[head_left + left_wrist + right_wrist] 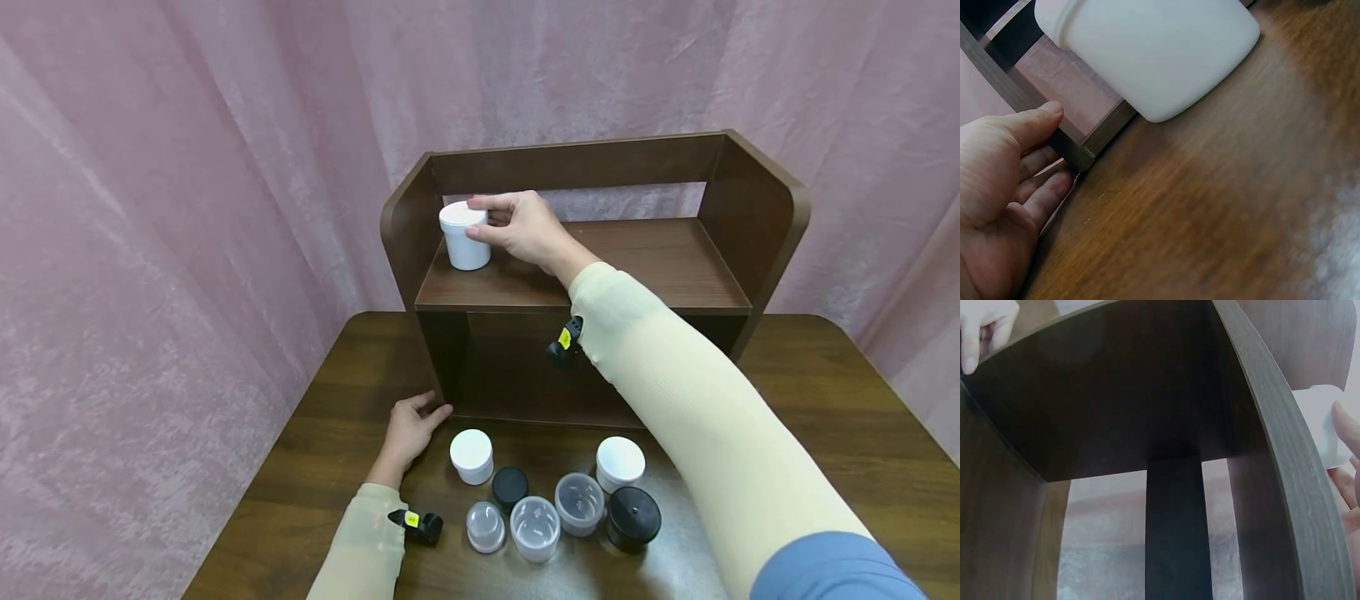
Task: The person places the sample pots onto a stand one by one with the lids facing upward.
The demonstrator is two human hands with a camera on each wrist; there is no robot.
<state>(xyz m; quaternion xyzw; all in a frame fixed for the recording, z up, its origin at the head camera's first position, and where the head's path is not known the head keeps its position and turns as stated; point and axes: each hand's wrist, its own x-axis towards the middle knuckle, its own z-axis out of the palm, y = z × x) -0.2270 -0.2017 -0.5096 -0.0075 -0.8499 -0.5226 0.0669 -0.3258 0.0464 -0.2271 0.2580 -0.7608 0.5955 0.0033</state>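
Observation:
My right hand (pixel 525 229) pinches a white lidded jar (pixel 467 240) at its right side, thumb low and forefinger by the lid. That jar stands upright at the left end of the upper board of a brown wooden shelf unit (pixel 637 267). In the right wrist view, part of the jar (pixel 1322 422) and the fingertips (pixel 1347 428) show beyond the board's edge. My left hand (pixel 410 429) rests on the tabletop against the unit's lower left corner. Its thumb and fingers touch the side panel (pixel 1066 147). Another white jar (pixel 472 458) stands right of that hand.
In front of the unit on the wooden table (pixel 322 467) stand a third white jar (pixel 620 462), a large black-lidded jar (pixel 633 517), a small black-lidded one (pixel 510 486), and clear containers (pixel 535 529). A pink curtain (pixel 225 208) hangs behind.

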